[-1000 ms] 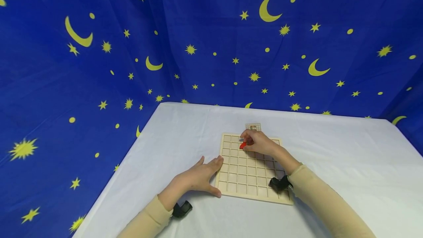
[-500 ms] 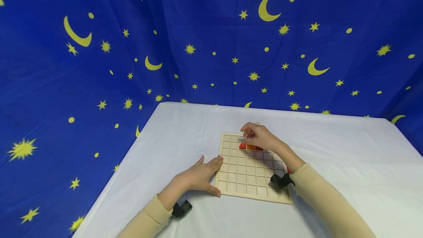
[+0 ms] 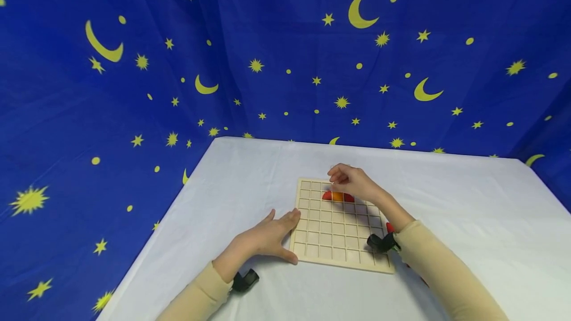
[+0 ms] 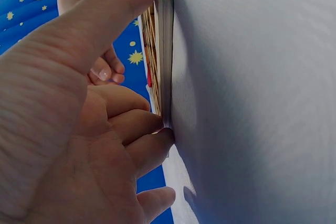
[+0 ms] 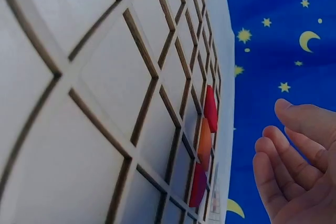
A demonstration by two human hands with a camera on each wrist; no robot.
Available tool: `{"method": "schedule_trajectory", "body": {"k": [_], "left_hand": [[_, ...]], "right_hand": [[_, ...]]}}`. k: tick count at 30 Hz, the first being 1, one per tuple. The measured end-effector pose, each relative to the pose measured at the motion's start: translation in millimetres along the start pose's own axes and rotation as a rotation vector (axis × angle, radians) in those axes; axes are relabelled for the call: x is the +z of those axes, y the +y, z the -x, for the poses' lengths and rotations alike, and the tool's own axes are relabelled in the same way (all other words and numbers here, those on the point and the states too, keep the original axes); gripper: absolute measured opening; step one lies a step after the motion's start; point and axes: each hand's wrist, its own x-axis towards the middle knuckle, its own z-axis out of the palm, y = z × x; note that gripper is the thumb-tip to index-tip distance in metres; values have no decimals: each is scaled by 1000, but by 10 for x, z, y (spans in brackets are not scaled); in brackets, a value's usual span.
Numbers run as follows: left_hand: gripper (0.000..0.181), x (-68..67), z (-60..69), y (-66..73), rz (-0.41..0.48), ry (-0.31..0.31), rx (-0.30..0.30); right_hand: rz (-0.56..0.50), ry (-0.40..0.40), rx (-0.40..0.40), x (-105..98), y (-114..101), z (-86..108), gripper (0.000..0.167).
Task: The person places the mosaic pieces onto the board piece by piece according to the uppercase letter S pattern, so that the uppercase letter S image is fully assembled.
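Observation:
A pale wooden grid board (image 3: 325,227) lies on the white table. My left hand (image 3: 267,239) rests beside its left edge, thumb and fingers touching the rim, as the left wrist view also shows. Three pieces sit in a row in cells near the far side: a red piece (image 3: 327,195), an orange piece (image 3: 337,197) and another red piece (image 3: 349,198). Just above them hovers my right hand (image 3: 354,182), fingers loosely bent. In the right wrist view, that hand (image 5: 299,166) holds nothing and is apart from the pieces.
More red pieces (image 3: 390,227) lie by the board's right side, partly hidden by the right sleeve (image 3: 446,271). A small printed card (image 5: 215,203) lies beyond the board, mostly covered by my right hand in the head view. A blue star-and-moon curtain (image 3: 285,63) stands behind the table.
My right hand has let go of the left red piece and moved up and slightly right. The orange piece and the other red piece have come into view. My left hand stays put.

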Motion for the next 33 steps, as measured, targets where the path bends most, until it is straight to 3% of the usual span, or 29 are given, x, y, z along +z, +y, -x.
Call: {"method": "schedule_trajectory", "body": {"k": [5,11,20,33], "left_hand": [[109,-1,-13,15,9,-5,5],[109,3,-26,24,17,-6,4],[110,23,-31,5,18,-13,1],[111,14,-2,-32,43,-2,19]], "right_hand": [[-74,51,-20,-109,-9,62,32],[-129,130,-17,-388,-129,185,32],[-128,209,-22,-733,-158,572,33],[-10,322,153,-920,127,1302,38]]}}
